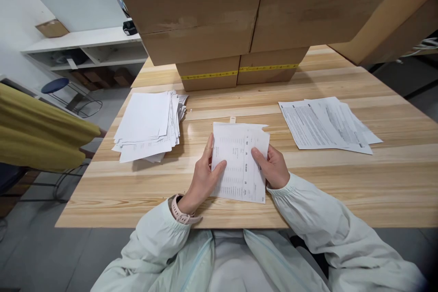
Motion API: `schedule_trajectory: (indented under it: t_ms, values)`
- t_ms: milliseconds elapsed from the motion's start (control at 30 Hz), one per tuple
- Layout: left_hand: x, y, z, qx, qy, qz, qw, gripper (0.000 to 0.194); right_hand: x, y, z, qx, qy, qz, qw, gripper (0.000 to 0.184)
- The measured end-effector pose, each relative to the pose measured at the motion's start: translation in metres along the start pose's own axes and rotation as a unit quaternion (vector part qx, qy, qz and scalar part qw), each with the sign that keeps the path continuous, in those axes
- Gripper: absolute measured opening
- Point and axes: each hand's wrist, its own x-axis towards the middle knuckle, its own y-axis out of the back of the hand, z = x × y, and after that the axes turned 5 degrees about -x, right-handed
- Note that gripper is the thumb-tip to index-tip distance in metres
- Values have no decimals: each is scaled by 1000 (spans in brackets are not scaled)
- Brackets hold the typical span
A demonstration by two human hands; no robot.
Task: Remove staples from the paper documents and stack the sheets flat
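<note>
The left hand (203,175) and right hand (274,169) pinched the printed sheets (236,159) at opposite edges over the surface (345,180); light, even pressure seemed best for flatness.

Printed sheets (236,164), held at their side edges between left hand (201,173) and right hand (273,166), above a wooden table (137,200). Pink wristband (183,212), left wrist. One thick paper stack (147,118), untidy, to the left; a few fanned printed pages (325,125), to the right. Cardboard boxes (198,13), stacked, at the back. Blue-topped stool (55,85), far left.
</note>
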Motion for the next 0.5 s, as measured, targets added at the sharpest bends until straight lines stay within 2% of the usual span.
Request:
schedule_trajectory:
  t_ms: [200,367,500]
  values:
    - [0,-1,2,-18,32,-2,999,91,1,0,2,9,-10,-1,1000,45]
    - [0,-1,1,-23,31,-1,999,86,0,0,0,15,-17,2,1000,45]
    - [0,-2,2,-40,37,-1,999,89,0,0,-2,8,-12,4,1000,45]
